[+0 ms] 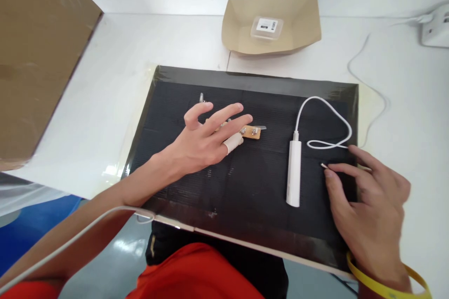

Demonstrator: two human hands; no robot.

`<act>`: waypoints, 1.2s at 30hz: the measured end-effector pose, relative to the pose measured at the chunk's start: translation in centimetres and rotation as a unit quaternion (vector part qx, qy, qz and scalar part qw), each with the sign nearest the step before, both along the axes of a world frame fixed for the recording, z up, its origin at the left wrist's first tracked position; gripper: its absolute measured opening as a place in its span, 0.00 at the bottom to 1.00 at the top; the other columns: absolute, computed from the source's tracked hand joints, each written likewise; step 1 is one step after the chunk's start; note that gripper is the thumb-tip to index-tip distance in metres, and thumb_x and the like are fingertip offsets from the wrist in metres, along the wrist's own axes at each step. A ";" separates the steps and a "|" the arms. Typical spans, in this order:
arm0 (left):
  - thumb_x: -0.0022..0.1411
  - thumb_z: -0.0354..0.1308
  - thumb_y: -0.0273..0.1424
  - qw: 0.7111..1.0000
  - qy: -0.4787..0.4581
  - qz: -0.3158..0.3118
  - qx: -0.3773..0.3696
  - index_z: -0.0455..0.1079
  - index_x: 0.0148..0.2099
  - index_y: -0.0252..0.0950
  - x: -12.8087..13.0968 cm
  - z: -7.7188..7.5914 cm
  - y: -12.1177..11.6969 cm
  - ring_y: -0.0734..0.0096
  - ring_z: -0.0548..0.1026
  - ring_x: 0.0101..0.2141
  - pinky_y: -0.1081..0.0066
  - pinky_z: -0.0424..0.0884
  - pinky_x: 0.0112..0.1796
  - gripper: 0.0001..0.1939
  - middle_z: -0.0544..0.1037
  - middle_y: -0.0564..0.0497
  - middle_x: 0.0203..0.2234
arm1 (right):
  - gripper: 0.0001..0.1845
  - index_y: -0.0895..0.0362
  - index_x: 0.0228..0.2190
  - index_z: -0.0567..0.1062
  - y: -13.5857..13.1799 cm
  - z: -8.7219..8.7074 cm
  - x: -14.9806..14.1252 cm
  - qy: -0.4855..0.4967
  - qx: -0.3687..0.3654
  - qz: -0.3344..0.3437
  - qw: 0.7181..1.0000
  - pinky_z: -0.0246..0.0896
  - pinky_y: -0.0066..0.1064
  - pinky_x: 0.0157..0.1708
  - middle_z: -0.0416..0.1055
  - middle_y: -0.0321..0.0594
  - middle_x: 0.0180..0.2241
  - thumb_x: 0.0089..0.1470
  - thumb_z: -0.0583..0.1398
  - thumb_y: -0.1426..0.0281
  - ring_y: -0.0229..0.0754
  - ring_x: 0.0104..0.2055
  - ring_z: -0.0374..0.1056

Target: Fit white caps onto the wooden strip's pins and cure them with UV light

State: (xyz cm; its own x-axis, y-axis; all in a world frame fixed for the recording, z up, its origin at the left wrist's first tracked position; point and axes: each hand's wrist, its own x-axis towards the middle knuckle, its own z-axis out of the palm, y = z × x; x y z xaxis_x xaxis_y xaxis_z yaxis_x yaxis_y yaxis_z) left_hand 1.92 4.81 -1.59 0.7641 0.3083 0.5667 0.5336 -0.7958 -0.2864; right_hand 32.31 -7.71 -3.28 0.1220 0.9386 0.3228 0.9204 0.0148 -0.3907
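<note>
My left hand (206,142) hovers over or rests on a small wooden board (254,132) with metal fittings, its fingers spread and hiding most of the board. A pale wrap (233,143) is around its little finger. A small clear-tipped piece (201,97) pokes out beyond the thumb side. My right hand (368,201) pinches the metal-tipped plug (323,165) of a white cable (329,103) between thumb and index finger. The cable loops back to the top end of a white stick-shaped device (293,173), which lies on the black mat between my hands.
The black mat (245,196) is taped onto a white table (115,46). Behind it stands a brown paper tray (301,23) holding a clear plastic box (267,28). Cardboard (42,56) rises at left, and a white power strip (437,28) sits at far right.
</note>
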 end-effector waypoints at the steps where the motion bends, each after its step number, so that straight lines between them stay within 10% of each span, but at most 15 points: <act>1: 0.71 0.62 0.30 1.000 0.002 0.001 0.000 0.71 0.40 0.42 0.1 0.0 0.0 0.70 0.75 0.60 0.59 0.55 0.65 0.05 0.81 0.62 0.56 | 0.11 0.57 0.39 0.79 0.0 0.0 0.0 0.000 0.001 0.000 1.000 0.59 0.65 0.60 0.76 0.60 0.58 0.68 0.60 0.64 0.68 0.59 0.73; 36: 0.66 0.69 0.46 0.989 -0.014 0.039 -0.142 0.76 0.49 0.45 -3.1 0.6 -3.6 0.48 0.68 0.59 0.50 0.62 0.52 0.15 0.79 0.46 0.57 | 0.09 0.55 0.37 0.78 0.1 -0.2 0.3 0.005 0.019 0.011 1.000 0.60 0.64 0.60 0.77 0.58 0.57 0.67 0.61 0.64 0.65 0.59 0.74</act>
